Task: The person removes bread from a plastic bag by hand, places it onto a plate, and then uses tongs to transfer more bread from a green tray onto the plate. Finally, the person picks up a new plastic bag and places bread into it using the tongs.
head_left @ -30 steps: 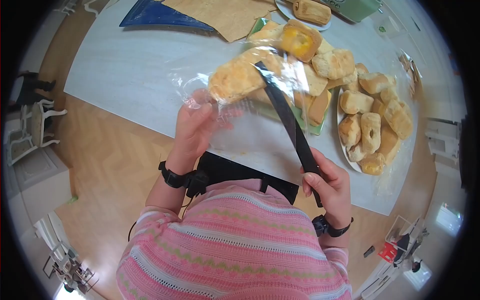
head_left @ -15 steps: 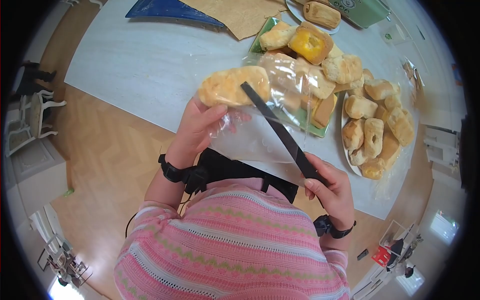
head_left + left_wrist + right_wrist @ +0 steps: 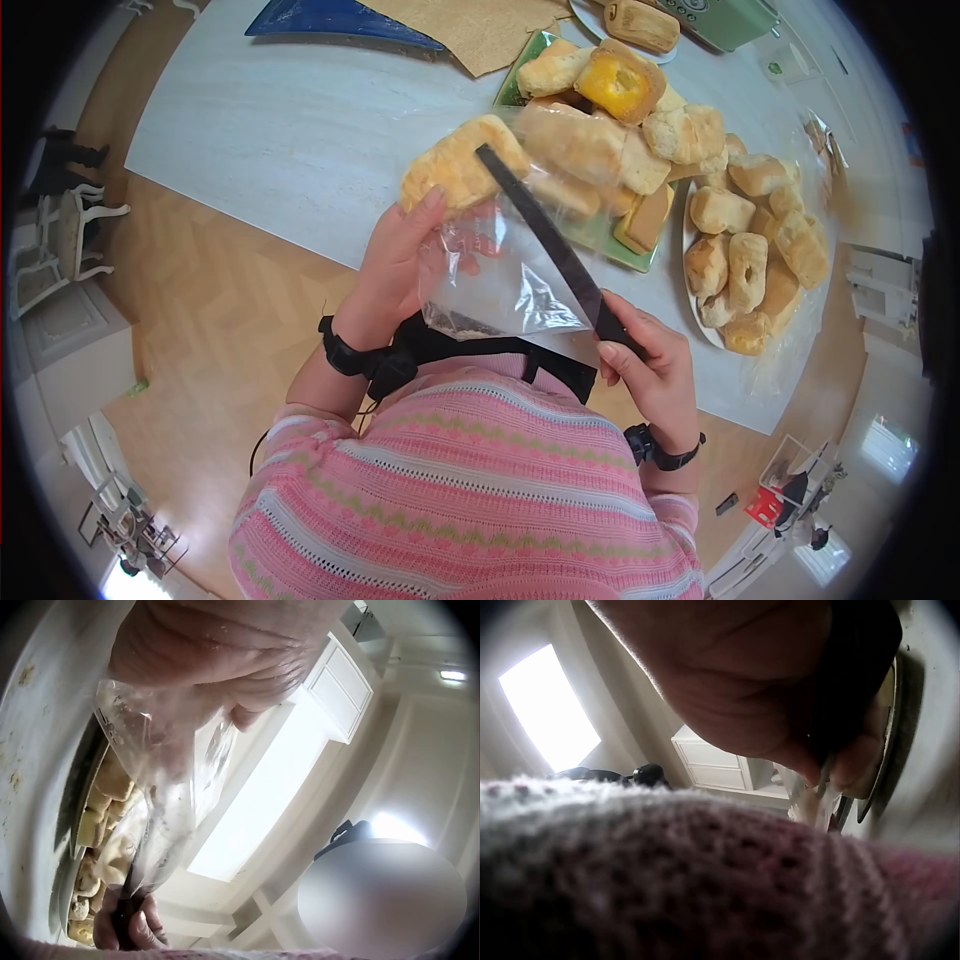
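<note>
My left hand (image 3: 402, 245) grips a pale golden bread roll (image 3: 455, 168) together with the clear plastic bag (image 3: 510, 285), thumb on the roll's lower side. My right hand (image 3: 655, 365) holds the handle of a long dark knife (image 3: 548, 235), and its fingers also pinch the bag's edge. The blade slants up to the left, its tip over the roll; whether it touches the roll I cannot tell. In the left wrist view the bag (image 3: 161, 795) hangs below my left hand (image 3: 217, 652). The right wrist view shows my right hand (image 3: 742, 690) pinching the plastic, its fingers in shadow.
Behind the bag a green tray (image 3: 510, 88) holds several bread pieces, and a white plate (image 3: 690, 290) to its right holds more rolls. At the back lie a blue tray (image 3: 335, 25), brown paper (image 3: 475, 35), and a plate with one roll (image 3: 640, 27) beside a green toaster (image 3: 728, 20).
The roll in my left hand has moved a little down and left and now tilts up to the right. The bag's lower part hangs lower. The knife tip has shifted left and down.
</note>
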A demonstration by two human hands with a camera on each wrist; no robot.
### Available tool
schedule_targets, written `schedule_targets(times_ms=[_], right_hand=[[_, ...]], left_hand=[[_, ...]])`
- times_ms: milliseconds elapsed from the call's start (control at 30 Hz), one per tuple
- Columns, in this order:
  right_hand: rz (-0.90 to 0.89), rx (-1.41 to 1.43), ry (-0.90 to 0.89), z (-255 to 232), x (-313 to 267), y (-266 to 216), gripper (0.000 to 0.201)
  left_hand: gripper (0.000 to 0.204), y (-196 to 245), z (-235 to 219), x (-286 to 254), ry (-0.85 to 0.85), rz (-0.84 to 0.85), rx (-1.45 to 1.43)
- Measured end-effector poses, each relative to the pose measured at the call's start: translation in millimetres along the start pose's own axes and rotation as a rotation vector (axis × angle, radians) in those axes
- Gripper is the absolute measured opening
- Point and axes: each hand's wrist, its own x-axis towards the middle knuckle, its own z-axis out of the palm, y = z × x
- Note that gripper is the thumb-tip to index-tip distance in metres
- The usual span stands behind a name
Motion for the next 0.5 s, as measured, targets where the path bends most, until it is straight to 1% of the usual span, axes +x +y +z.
schedule_targets(times_ms=[67,100,167,200,267,300,367,400,467,500], right_hand=[[-0.034,-0.107,-0.029,-1.5,-1.6,-3.8,0.044],[-0.033,-0.106,-0.029,-3.7,-2.2,-3.9,0.044],[-0.04,-0.145,-0.051,-7.4,-3.1,-4.1,0.045],[-0.038,-0.144,-0.049,-7.6,-2.7,-4.2,0.045],[-0.036,-0.156,-0.063,-7.6,-0.7,-4.6,0.045],[-0.036,-0.155,-0.063,-6.9,0.1,-4.6,0.045],[-0.024,-0.147,-0.064,-4.1,2.0,-4.7,0.045],[-0.023,-0.145,-0.064,-3.1,2.3,-3.9,0.045],[-0.029,-0.139,-0.05,-2.0,3.1,-2.4,0.045],[-0.028,-0.138,-0.048,-2.2,3.1,-2.6,0.045]], left_hand=[[0.046,-2.4,1.7,3.3,0.162,0.105,0.013],[0.046,-2.4,-0.5,3.7,0.163,0.104,0.013],[0.04,-0.6,-5.4,3.4,0.205,0.191,0.138],[0.04,-0.1,-4.2,3.3,0.205,0.189,0.138],[0.034,2.5,0.9,2.4,0.23,0.148,0.111],[0.034,0.6,-6.2,2.9,0.23,0.148,0.112],[0.033,-0.6,-20.6,4.7,0.076,0.08,0.106],[0.033,-4.7,-23.9,5.3,0.078,0.079,0.107],[0.038,-7.1,-14.9,9.4,0.312,0.1,-0.009],[0.038,-6.1,-20.0,9.8,0.311,0.099,-0.008]])
